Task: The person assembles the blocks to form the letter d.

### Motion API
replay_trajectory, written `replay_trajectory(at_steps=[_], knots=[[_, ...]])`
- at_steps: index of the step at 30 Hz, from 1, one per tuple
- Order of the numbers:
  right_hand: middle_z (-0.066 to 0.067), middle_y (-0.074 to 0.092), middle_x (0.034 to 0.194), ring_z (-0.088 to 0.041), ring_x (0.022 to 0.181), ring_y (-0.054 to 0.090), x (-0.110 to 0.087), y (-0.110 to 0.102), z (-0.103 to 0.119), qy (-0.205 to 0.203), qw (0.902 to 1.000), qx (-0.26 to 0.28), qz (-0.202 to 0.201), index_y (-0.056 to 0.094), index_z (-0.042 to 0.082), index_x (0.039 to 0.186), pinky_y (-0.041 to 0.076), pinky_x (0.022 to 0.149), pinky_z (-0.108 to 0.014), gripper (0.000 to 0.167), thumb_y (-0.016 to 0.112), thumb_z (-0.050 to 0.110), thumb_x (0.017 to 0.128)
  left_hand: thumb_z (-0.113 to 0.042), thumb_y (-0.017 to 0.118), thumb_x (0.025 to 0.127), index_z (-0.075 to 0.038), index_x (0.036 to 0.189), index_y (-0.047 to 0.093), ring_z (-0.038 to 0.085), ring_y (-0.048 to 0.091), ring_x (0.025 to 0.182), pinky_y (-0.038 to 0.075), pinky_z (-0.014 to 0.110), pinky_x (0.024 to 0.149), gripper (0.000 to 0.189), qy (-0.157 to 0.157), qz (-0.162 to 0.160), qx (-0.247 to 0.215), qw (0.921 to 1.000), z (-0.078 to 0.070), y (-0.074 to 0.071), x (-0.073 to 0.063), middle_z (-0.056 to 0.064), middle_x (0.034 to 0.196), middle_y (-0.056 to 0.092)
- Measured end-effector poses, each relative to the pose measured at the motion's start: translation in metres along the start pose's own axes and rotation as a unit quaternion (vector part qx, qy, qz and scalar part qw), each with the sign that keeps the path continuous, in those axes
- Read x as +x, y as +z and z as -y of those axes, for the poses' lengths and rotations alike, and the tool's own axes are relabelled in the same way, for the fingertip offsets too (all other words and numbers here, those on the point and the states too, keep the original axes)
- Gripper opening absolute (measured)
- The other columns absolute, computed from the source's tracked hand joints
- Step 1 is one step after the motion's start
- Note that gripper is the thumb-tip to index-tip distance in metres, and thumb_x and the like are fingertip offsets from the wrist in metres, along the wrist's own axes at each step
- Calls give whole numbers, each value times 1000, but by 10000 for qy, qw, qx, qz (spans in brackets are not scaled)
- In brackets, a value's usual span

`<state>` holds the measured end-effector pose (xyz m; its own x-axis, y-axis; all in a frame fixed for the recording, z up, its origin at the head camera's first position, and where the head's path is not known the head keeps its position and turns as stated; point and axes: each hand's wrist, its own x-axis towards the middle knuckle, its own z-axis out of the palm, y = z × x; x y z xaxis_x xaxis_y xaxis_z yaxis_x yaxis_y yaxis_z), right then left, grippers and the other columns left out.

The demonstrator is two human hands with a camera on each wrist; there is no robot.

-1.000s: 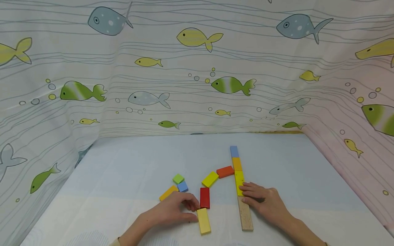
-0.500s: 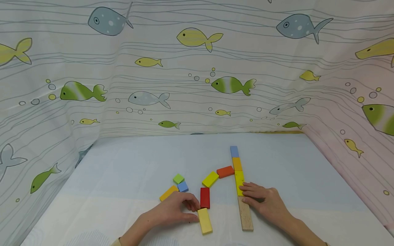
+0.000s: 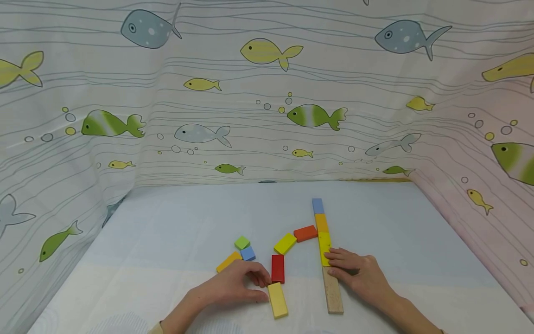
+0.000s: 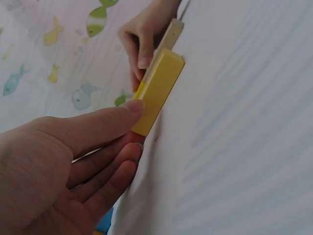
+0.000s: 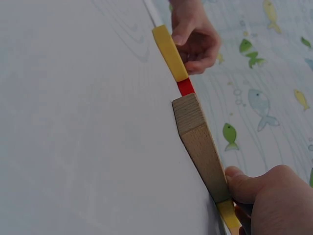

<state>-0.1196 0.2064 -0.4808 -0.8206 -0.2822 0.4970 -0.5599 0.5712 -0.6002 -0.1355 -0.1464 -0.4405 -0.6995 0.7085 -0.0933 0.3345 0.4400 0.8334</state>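
Note:
In the head view my left hand (image 3: 233,285) touches the left side of a pale yellow block (image 3: 278,301) with its thumb, the fingertips at the block's far corner. The left wrist view shows that thumb (image 4: 133,105) on the near end of the block. Beyond it lies a red block (image 3: 277,269), then a yellow block (image 3: 285,243) and an orange-red block (image 3: 306,233), curving to a straight row. My right hand (image 3: 360,271) rests its fingertips along that row, on a bright yellow block (image 3: 323,243) and a plain wooden block (image 3: 333,291).
An orange block (image 3: 321,222) and a blue block (image 3: 318,206) finish the row's far end. Left of the curve lie a green block (image 3: 242,242), a small blue block (image 3: 248,253) and an orange block (image 3: 227,262) partly behind my left hand. Fish-print cloth (image 3: 258,139) surrounds the table.
The pale yellow block shifted slightly to the right between the first and second frames, along with my left thumb. The thumb has since drawn back a touch; my right hand stays in place.

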Motion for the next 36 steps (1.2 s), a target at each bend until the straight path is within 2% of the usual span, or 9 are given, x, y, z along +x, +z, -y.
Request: replay_trajectory(at_steps=[5,8,13,15,19,25,30,36], knots=[[9,75,108,-24,111,69,-1,2,-2,76,10000,33,9,79,18,110,39,99,-5,32,84,25,79,-28,80,85,-21,107,71,6,65,92,56,23,86,24,-61,-31,-131,9999,1,-11,-3,-8,99,71],[11,75,109,-23,111,69,-1,2,-2,124,9999,22,14,79,19,110,39,99,-4,32,85,25,79,-28,79,87,-20,109,71,12,67,97,56,26,90,24,-6,-184,-170,9997,3,-24,-7,-3,104,72],[9,75,109,-24,110,70,0,1,-2,-6,10000,-33,-38,79,18,110,39,99,-5,31,84,24,79,-20,77,89,-15,113,70,23,67,104,55,31,95,26,285,-418,-213,9985,11,-50,-15,6,111,72],[7,75,109,-24,109,70,0,1,-3,-55,10000,-46,-48,79,18,110,39,99,-5,31,84,24,79,-17,77,88,-12,115,69,25,67,105,55,32,96,28,357,-521,-201,9978,16,-59,-19,8,113,72],[7,75,109,-25,110,70,1,0,-2,-28,10000,-26,-7,79,17,110,39,99,-5,31,83,25,81,-16,77,88,-9,116,69,24,67,107,54,30,97,30,281,-641,-153,9974,25,-72,-24,8,115,71],[6,75,109,-25,110,70,0,1,-2,22,10000,-40,13,79,17,110,39,98,-4,31,83,25,81,-16,78,86,-12,120,69,25,64,114,51,30,102,35,8,-568,-198,9982,36,-78,-27,5,120,70],[7,75,109,-24,110,70,0,1,-2,10,10000,0,-36,79,17,109,40,98,-5,31,84,23,79,-16,80,83,-13,123,69,23,62,118,49,31,105,41,-23,-426,-205,9989,43,-79,-28,4,125,68],[9,75,109,-23,111,69,1,0,0,118,9999,-57,29,79,18,110,39,98,-4,32,85,24,79,-14,82,82,-14,125,68,17,62,120,48,25,105,46,-45,-211,-375,9991,50,-79,-27,4,129,67]])
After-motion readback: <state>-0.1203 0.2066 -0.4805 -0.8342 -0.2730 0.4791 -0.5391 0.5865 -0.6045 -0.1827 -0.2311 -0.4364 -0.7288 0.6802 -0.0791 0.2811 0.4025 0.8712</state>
